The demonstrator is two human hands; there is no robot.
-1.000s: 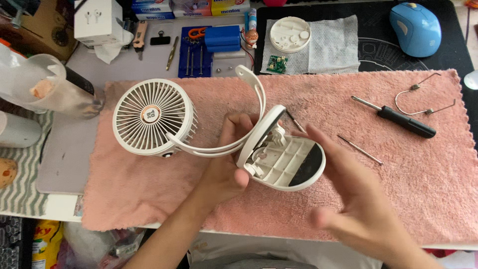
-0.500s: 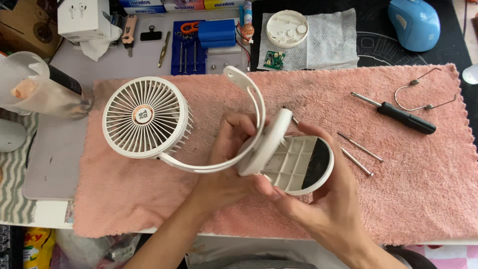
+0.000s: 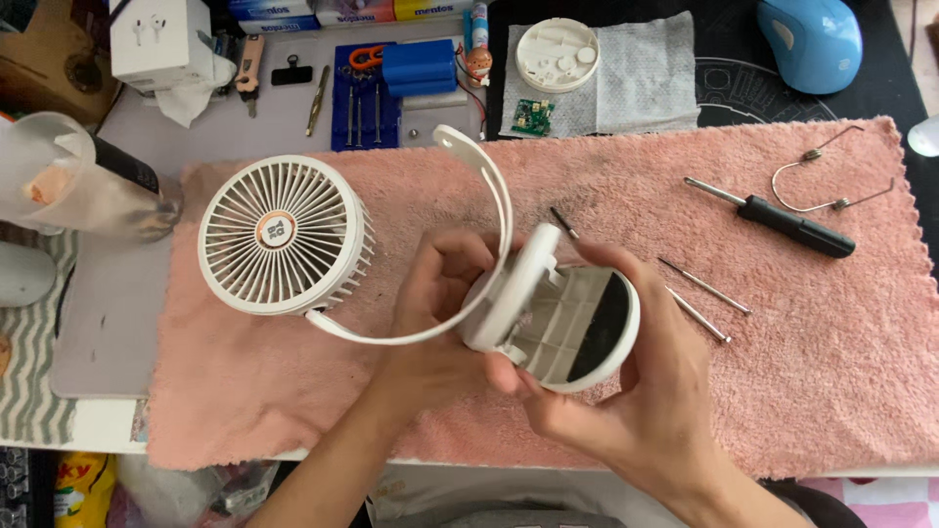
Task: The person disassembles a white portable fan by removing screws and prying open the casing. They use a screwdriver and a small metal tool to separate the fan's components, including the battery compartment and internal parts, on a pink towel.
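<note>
Nearest, both hands grip the fan base [image 3: 572, 328] – the right hand [image 3: 646, 391] curled under its open shell, the left hand [image 3: 440, 303] closed on the lid side. The white fan head [image 3: 284, 235] rests on the pink towel [image 3: 831, 372] (left of the hands). Farther right lies a black screwdriver [image 3: 782, 223]; beyond, a blue battery pack [image 3: 419, 66] on the worktop [image 3: 293, 127].

Both forearms are bare up to the lower edge of the view, with no sleeve or cuff showing. The left hand [image 3: 435, 303] and the right hand [image 3: 636, 391] wear no glove, ring, watch or band. The fingernails are short and unpainted where they show.
</note>
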